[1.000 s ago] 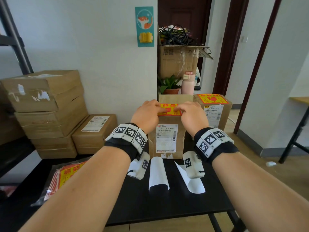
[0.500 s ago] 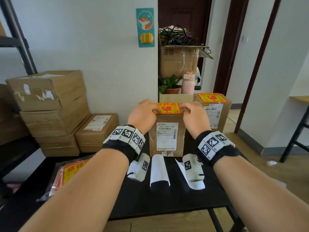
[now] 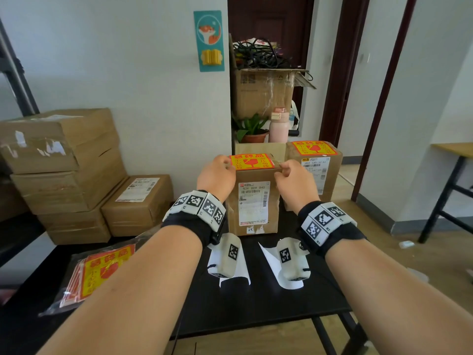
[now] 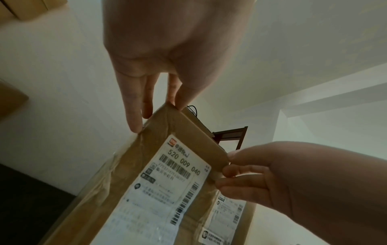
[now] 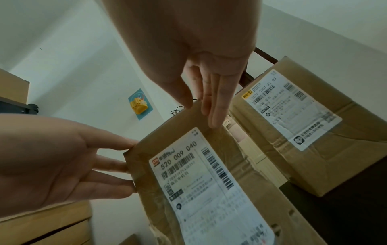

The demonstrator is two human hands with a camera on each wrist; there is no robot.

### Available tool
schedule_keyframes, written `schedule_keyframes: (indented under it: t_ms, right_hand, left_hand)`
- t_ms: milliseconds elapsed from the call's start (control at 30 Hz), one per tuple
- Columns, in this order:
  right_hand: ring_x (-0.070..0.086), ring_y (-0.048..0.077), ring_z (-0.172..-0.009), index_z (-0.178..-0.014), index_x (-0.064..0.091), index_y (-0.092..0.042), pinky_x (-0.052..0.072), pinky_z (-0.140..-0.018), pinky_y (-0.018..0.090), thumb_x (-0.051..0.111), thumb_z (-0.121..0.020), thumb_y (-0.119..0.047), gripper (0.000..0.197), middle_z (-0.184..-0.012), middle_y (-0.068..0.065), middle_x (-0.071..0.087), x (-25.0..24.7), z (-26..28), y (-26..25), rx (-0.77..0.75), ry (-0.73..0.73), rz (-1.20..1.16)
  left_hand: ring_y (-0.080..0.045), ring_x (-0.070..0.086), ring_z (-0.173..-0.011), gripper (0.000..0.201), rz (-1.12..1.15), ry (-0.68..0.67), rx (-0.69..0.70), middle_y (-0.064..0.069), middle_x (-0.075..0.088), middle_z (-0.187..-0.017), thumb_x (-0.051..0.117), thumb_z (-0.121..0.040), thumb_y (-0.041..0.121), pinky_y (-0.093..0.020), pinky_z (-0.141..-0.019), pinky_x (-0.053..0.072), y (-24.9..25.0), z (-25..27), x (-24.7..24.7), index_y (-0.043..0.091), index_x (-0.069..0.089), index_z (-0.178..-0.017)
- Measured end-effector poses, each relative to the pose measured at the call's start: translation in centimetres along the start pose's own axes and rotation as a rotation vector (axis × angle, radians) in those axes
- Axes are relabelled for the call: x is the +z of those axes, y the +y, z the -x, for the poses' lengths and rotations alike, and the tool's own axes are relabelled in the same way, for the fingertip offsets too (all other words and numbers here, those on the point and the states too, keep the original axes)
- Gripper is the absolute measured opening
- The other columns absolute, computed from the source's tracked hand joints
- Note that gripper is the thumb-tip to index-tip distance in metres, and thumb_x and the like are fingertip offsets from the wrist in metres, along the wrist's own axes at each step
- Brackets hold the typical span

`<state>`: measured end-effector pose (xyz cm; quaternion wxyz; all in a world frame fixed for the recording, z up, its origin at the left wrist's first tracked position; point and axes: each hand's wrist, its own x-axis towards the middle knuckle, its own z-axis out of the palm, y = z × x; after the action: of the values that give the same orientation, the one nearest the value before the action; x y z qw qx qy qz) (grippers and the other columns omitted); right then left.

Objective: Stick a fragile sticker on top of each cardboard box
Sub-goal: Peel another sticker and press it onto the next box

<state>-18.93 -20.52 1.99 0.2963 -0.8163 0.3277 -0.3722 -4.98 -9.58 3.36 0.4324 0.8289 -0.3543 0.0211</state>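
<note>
Box: a tall brown cardboard box with a white shipping label stands on the black table.
Sticker: a red-and-yellow fragile sticker lies flat on the box's top.
Left hand: straight fingers press the box's top left edge, holding nothing.
Right hand: straight fingers touch the top right corner.
Handling: likely light and stiff; the sticker is thin, so smooth it from the edges.
Neighbour: right of the box, a second brown box already carries a sticker.

Brown cardboard box with a white barcoded shipping label; its fragile sticker is yellow with red edging and red print. Second brown box, same sticker colours. Black surface. Wrist bands carry black-and-white square markers.
</note>
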Motion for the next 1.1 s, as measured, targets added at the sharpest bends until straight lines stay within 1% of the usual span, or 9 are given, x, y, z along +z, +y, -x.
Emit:
schedule_keyframes:
  t_ms: [100, 233, 367, 433, 500, 567, 767, 967, 1100]
  right_hand:
    - [0.057, 0.017, -0.096, -0.123, 0.055, -0.012, 0.036, -0.076, 0.025, 0.049, -0.097, -0.017, 0.027, -0.1, -0.003, 0.056, -0.2, -0.8, 0.6, -0.009, -0.021, 0.049]
    - [0.061, 0.022, -0.102, -0.129, 0.052, -0.014, 0.041, -0.078, 0.027, 0.048, -0.097, -0.014, 0.033, -0.112, 0.005, 0.065, -0.3, -1.8, 1.4, -0.029, -0.024, 0.038]
    - [0.061, 0.02, -0.099, -0.135, 0.05, -0.016, 0.043, -0.077, 0.025, 0.046, -0.098, -0.012, 0.037, -0.113, 0.007, 0.065, -0.2, -2.8, 1.9, -0.061, -0.028, 0.054]
    - [0.061, 0.02, -0.102, -0.136, 0.049, -0.017, 0.046, -0.08, 0.027, 0.045, -0.098, -0.012, 0.038, -0.113, 0.007, 0.065, -0.1, -3.4, 2.2, -0.065, -0.032, 0.055]
    - [0.061, 0.021, -0.105, -0.139, 0.047, -0.017, 0.049, -0.086, 0.031, 0.045, -0.099, -0.013, 0.04, -0.115, 0.007, 0.064, 0.0, -3.9, 2.4, -0.065, -0.039, 0.061]
    - [0.061, 0.022, -0.105, -0.139, 0.047, -0.017, 0.05, -0.089, 0.035, 0.044, -0.099, -0.013, 0.041, -0.116, 0.007, 0.064, 0.2, -4.4, 2.6, -0.065, -0.041, 0.061]
    - [0.06, 0.022, -0.105, -0.142, 0.046, -0.018, 0.05, -0.089, 0.034, 0.044, -0.098, -0.012, 0.044, -0.115, 0.007, 0.064, 0.4, -5.3, 3.2, -0.041, -0.028, 0.063]
    - [0.061, 0.021, -0.102, -0.144, 0.042, -0.023, 0.052, -0.089, 0.038, 0.047, -0.096, -0.012, 0.05, -0.116, 0.005, 0.064, 0.4, -5.2, 3.3, -0.021, -0.046, 0.049]
    - [0.06, 0.021, -0.106, -0.143, 0.043, -0.02, 0.053, -0.089, 0.04, 0.048, -0.096, -0.013, 0.048, -0.117, 0.004, 0.063, 0.3, -4.6, 2.5, -0.011, -0.051, 0.027]
  left_hand:
    - [-0.023, 0.066, -0.094, 0.03, -0.041, 0.012, 0.068, -0.002, 0.066, -0.115, 0.041, -0.1, 0.024, -0.037, -0.083, 0.055, 0.4, -0.3, 1.2, 0.024, 0.059, -0.124]
    - [-0.023, 0.064, -0.102, 0.034, -0.003, -0.008, 0.081, -0.004, 0.065, -0.121, 0.038, -0.101, 0.019, -0.036, -0.088, 0.053, 0.6, -1.5, 2.5, 0.02, 0.058, -0.129]
    - [-0.024, 0.062, -0.109, 0.04, 0.056, -0.054, 0.063, -0.003, 0.062, -0.129, 0.035, -0.101, 0.014, -0.037, -0.095, 0.051, 0.7, -2.9, 3.5, 0.02, 0.054, -0.136]
    - [-0.024, 0.058, -0.116, 0.042, 0.078, -0.077, 0.042, -0.004, 0.058, -0.134, 0.033, -0.101, 0.012, -0.031, -0.096, 0.046, 0.7, -3.6, 4.0, 0.019, 0.051, -0.139]
    - [-0.025, 0.055, -0.121, 0.045, 0.097, -0.105, 0.017, -0.007, 0.054, -0.138, 0.034, -0.101, 0.011, -0.034, -0.101, 0.046, 0.8, -4.3, 4.6, 0.019, 0.045, -0.143]
    - [-0.026, 0.056, -0.119, 0.049, 0.117, -0.134, -0.003, -0.01, 0.052, -0.138, 0.034, -0.1, 0.013, -0.04, -0.101, 0.048, 0.8, -4.8, 5.2, 0.023, 0.037, -0.148]
    - [-0.024, 0.059, -0.113, 0.059, 0.194, -0.256, 0.002, -0.007, 0.047, -0.141, 0.036, -0.097, 0.02, -0.044, -0.095, 0.052, 0.7, -5.7, 6.7, 0.037, 0.019, -0.151]
    - [-0.02, 0.057, -0.117, 0.061, 0.177, -0.291, 0.055, -0.002, 0.046, -0.141, 0.044, -0.096, 0.024, -0.043, -0.097, 0.051, 0.3, -5.6, 7.2, 0.043, 0.021, -0.148]
    - [-0.019, 0.062, -0.107, 0.058, 0.146, -0.261, 0.06, -0.005, 0.049, -0.138, 0.043, -0.094, 0.023, -0.035, -0.088, 0.055, 0.8, -5.0, 6.0, 0.041, 0.026, -0.146]
